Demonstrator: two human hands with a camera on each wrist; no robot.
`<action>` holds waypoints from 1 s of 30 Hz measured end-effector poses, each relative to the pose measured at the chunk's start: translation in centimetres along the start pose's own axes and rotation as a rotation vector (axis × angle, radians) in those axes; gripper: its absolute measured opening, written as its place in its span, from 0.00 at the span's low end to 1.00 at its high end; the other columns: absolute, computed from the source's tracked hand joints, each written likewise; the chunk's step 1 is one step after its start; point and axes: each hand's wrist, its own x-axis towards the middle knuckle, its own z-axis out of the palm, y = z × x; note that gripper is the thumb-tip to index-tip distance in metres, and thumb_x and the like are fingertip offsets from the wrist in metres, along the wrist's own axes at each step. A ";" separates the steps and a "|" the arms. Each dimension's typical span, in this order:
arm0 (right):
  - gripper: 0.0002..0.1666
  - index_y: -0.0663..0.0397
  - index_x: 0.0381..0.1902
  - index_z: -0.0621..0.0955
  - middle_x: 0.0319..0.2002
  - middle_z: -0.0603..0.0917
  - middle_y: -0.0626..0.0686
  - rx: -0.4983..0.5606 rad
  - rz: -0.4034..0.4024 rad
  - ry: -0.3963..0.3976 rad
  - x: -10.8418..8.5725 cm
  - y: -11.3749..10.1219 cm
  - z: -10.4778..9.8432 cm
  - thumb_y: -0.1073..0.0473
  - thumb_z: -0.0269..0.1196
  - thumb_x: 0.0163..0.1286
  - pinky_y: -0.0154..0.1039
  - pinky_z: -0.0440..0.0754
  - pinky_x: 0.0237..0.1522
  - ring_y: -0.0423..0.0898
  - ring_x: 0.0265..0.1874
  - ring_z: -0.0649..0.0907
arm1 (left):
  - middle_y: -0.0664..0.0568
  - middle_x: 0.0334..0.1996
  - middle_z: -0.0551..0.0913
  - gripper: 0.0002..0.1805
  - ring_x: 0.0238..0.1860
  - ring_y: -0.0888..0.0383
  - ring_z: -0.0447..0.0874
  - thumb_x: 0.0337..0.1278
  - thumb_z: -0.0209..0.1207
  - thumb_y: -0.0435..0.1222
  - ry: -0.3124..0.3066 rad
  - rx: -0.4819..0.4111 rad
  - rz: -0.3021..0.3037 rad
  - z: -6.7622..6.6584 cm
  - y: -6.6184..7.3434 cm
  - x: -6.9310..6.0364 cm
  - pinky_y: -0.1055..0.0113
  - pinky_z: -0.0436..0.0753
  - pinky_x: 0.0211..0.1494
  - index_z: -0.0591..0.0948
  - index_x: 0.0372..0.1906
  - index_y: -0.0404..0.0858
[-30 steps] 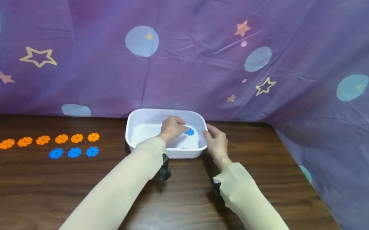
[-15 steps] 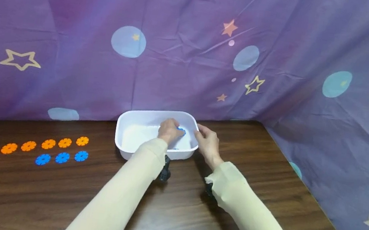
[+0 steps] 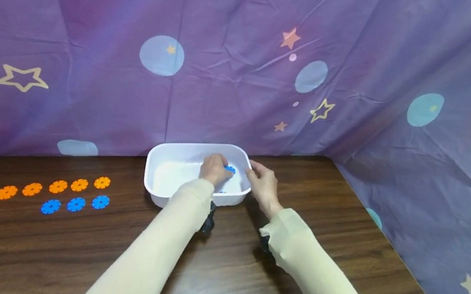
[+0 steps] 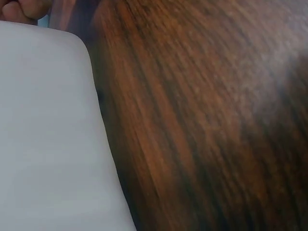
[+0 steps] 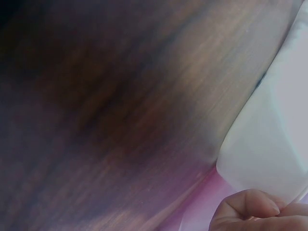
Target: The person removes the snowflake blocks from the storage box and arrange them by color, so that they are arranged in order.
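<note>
A white plastic basin [image 3: 153,193] stands at the back of the table against the curtain. My left hand [image 3: 213,169] reaches over its front rim and pinches a blue notched disc [image 3: 230,169] inside, near the right end; the fingertips partly cover it. Another bit of blue [image 3: 222,192] shows low behind the front wall, mostly hidden. My right hand [image 3: 264,185] grips the basin's right rim, thumb on the near side. In the right wrist view, curled fingers [image 5: 250,207] touch the basin wall [image 5: 264,159]. The left wrist view shows the basin's outer wall [image 4: 48,125].
To the left on the wooden table [image 3: 217,283] lie a row of several orange notched discs [image 3: 32,189] and a shorter row of three blue discs [image 3: 76,204]. A purple curtain [image 3: 225,91] with stars and planets hangs behind and along the right side.
My left hand has moved slightly right inside the basin, closing its fingers over the blue disc. My right hand stays on the rim. The head view has turned a little to the right.
</note>
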 end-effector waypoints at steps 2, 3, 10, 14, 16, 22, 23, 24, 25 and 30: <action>0.20 0.52 0.57 0.78 0.43 0.85 0.59 0.002 0.000 -0.002 0.1 -0.1 0.1 0.57 0.57 0.68 0.29 0.73 0.15 0.41 0.20 0.77 | 0.46 0.38 0.83 0.17 0.43 0.48 0.80 0.35 0.73 0.37 -0.002 0.021 0.009 0.1 -0.2 0.5 0.61 0.79 0.49 0.82 0.36 0.40; 0.20 0.52 0.58 0.78 0.44 0.85 0.59 0.003 -0.001 -0.004 0.1 -0.2 0.1 0.57 0.57 0.68 0.29 0.73 0.15 0.42 0.21 0.78 | 0.46 0.39 0.83 0.17 0.43 0.48 0.80 0.36 0.73 0.37 -0.007 0.026 0.010 0.0 -0.2 0.5 0.61 0.78 0.50 0.82 0.36 0.39; 0.21 0.54 0.58 0.77 0.41 0.85 0.61 0.008 -0.017 -0.010 0.3 -0.4 0.2 0.58 0.57 0.68 0.28 0.72 0.15 0.38 0.15 0.74 | 0.43 0.39 0.82 0.16 0.45 0.46 0.79 0.37 0.72 0.33 -0.010 0.051 0.029 -1.8 1.4 -1.8 0.59 0.77 0.52 0.81 0.36 0.34; 0.21 0.54 0.58 0.77 0.39 0.84 0.62 0.020 -0.007 -0.014 0.3 -0.4 0.2 0.58 0.57 0.68 0.28 0.69 0.13 0.37 0.10 0.70 | 0.42 0.40 0.83 0.18 0.45 0.46 0.79 0.37 0.72 0.32 0.003 0.051 0.045 -2.3 1.8 -2.8 0.58 0.78 0.52 0.80 0.37 0.34; 0.21 0.54 0.58 0.77 0.38 0.84 0.62 0.020 -0.007 -0.013 0.3 -0.4 0.2 0.58 0.57 0.68 0.28 0.68 0.12 0.37 0.10 0.70 | 0.42 0.39 0.83 0.17 0.45 0.45 0.79 0.36 0.72 0.31 0.013 0.049 0.054 -2.4 1.9 -2.9 0.58 0.78 0.52 0.80 0.37 0.34; 0.21 0.54 0.57 0.78 0.39 0.84 0.62 0.001 -0.019 0.002 0.2 -0.2 0.2 0.58 0.58 0.68 0.29 0.71 0.15 0.38 0.14 0.72 | 0.43 0.40 0.83 0.16 0.48 0.45 0.78 0.38 0.71 0.30 0.017 0.031 0.045 -2.6 1.8 -2.9 0.59 0.76 0.55 0.82 0.37 0.35; 0.21 0.54 0.57 0.78 0.39 0.84 0.62 -0.001 -0.020 0.007 0.2 -0.1 0.1 0.58 0.58 0.67 0.29 0.71 0.15 0.38 0.14 0.73 | 0.43 0.40 0.84 0.15 0.48 0.46 0.78 0.38 0.71 0.30 0.016 0.022 0.040 -2.6 1.7 -2.9 0.59 0.76 0.55 0.82 0.37 0.35; 0.21 0.54 0.57 0.78 0.38 0.84 0.62 -0.005 -0.020 0.011 0.2 -0.1 0.1 0.58 0.58 0.67 0.29 0.71 0.15 0.38 0.15 0.73 | 0.44 0.41 0.84 0.15 0.48 0.46 0.78 0.39 0.71 0.30 0.013 0.006 0.031 -2.7 1.7 -2.9 0.59 0.76 0.56 0.83 0.37 0.35; 0.21 0.54 0.57 0.78 0.38 0.84 0.62 -0.007 -0.022 0.014 0.1 0.0 0.1 0.58 0.58 0.67 0.29 0.71 0.15 0.39 0.15 0.74 | 0.44 0.40 0.84 0.14 0.48 0.46 0.78 0.39 0.71 0.30 0.012 -0.008 0.023 -2.7 1.7 -2.9 0.60 0.76 0.56 0.83 0.37 0.35; 0.20 0.55 0.57 0.78 0.38 0.84 0.61 -0.023 -0.034 0.022 0.2 0.0 0.0 0.59 0.58 0.67 0.28 0.71 0.15 0.40 0.16 0.75 | 0.45 0.42 0.84 0.13 0.49 0.47 0.78 0.42 0.69 0.30 0.008 -0.122 -0.037 -3.4 1.6 -3.1 0.60 0.75 0.58 0.85 0.38 0.36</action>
